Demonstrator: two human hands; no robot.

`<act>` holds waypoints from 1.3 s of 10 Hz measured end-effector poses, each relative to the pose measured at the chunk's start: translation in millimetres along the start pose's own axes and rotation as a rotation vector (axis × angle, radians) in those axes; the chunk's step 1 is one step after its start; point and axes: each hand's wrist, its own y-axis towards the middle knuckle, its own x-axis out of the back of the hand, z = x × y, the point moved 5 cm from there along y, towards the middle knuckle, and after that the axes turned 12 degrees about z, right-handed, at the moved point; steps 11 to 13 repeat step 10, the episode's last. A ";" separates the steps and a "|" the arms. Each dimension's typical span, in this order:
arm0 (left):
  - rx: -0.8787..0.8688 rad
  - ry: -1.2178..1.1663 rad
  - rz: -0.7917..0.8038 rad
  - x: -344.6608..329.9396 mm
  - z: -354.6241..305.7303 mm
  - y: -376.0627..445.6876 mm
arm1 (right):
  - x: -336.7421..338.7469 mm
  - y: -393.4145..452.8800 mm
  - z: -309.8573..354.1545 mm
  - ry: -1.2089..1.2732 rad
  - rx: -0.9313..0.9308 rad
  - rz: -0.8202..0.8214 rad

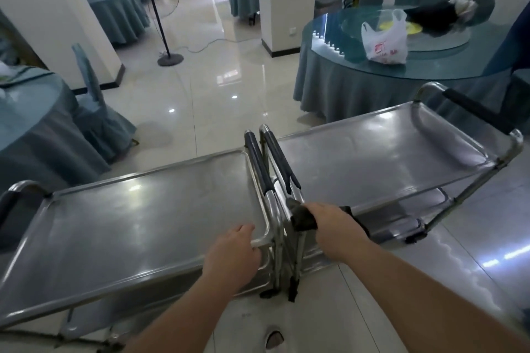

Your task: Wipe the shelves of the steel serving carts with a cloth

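meanwhile, the right hand [332, 226] grips a dark, bunched cloth [302, 216] at the near corner of the right-hand cart [372, 157], fingers curled round the wad, apparently so it can be dragged along the steel as a pad. the left hand [233, 249] rests on the rounded near corner of the left-hand cart [114, 218], fingers bent over the raised rim, a hold that looks meant to steady the trolley or keep it from rolling while the other hand works. the two carts stand end to end, their padded push handles [272, 163] almost touching between the hands, which puts both top shelves within one reach. each top shelf is bare, dull steel with a raised lip; the lower shelf [401, 215] of the right-hand cart shows beneath its top, partly hidden. beyond, a round table [329, 71] draped in blue-green cloth carries a white plastic bag [384, 40] on its glass top, and a standing fan [160, 20] is parked on the glossy tiled floor [223, 89]. judging by the cloth's place at the frame, wiping of the shelves is either starting or between passes.
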 end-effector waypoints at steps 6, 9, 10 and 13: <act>0.104 -0.057 0.150 -4.2 57.7 134.7 | -63.8 184.1 3.0 -0.463 0.134 0.178; 0.143 -0.038 0.054 15.5 21.2 148.3 | -46.7 186.0 4.6 -0.318 0.186 0.276; 0.153 -0.047 -0.004 24.3 -0.4 143.5 | -26.6 178.3 6.8 -0.269 0.250 0.229; 0.153 -0.047 -0.004 24.3 -0.4 143.5 | -26.6 178.3 6.8 -0.269 0.250 0.229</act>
